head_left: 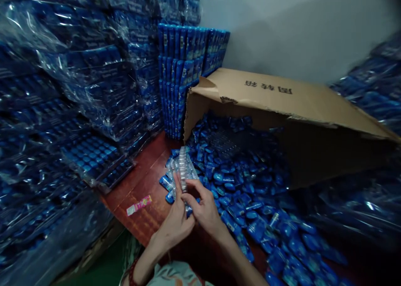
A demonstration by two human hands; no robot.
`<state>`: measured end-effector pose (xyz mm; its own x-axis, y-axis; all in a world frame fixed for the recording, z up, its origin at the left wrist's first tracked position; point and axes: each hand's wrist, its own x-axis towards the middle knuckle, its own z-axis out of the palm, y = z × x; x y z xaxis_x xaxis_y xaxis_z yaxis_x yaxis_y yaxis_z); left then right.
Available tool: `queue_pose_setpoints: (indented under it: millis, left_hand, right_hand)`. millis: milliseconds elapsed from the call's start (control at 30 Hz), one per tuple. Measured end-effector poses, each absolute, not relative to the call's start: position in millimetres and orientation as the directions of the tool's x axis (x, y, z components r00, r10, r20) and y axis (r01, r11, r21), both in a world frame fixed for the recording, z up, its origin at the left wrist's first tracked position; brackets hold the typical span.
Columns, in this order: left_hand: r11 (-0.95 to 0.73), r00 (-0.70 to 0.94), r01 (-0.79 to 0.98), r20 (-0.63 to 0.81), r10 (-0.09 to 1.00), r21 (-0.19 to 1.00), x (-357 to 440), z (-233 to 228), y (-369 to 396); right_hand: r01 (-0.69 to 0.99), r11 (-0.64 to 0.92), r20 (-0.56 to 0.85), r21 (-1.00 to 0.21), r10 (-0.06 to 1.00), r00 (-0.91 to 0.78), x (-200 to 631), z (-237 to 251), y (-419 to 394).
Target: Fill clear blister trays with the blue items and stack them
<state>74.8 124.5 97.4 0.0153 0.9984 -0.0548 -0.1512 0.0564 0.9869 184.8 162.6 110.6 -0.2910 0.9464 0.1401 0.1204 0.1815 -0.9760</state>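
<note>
Just off the near left corner of the cardboard box point(313, 102), I see ridged clear plastic point(183, 165) upright at two hands. The right hand's point(206, 206) thumb and forefinger pinch its lower end; the left hand's point(176, 223) fingers lie straight along it, their grip unclear to me. Blue packs point(241, 186) spill from the box onto the reddish worktop point(148, 169).
</note>
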Motion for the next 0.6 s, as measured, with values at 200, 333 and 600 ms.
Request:
queue_pose_setpoints:
  millis: [200, 333, 600]
  left_hand:
    - [0.206, 0.277, -0.034, -0.189, 0.942, 0.978, 62.8, 104.8, 126.2]
    - [0.148, 0.361, 0.132, -0.187, 0.914, 0.980, 65.9, 95.4, 129.9]
    - [0.096, 0.465, 0.269, -0.217, 0.858, 0.958, 66.9, 79.1, 133.8]
  right_hand:
    - [-0.051, -0.088, -0.071, -0.995, 0.957, -0.283, 211.1, 111.0, 167.8]
    - [-0.058, -0.088, -0.072, -0.994, 0.971, -0.228, 216.4, 109.4, 159.8]
    - [-0.049, -0.153, -0.140, -0.987, 0.967, -0.214, 226.0, 98.4, 154.5]
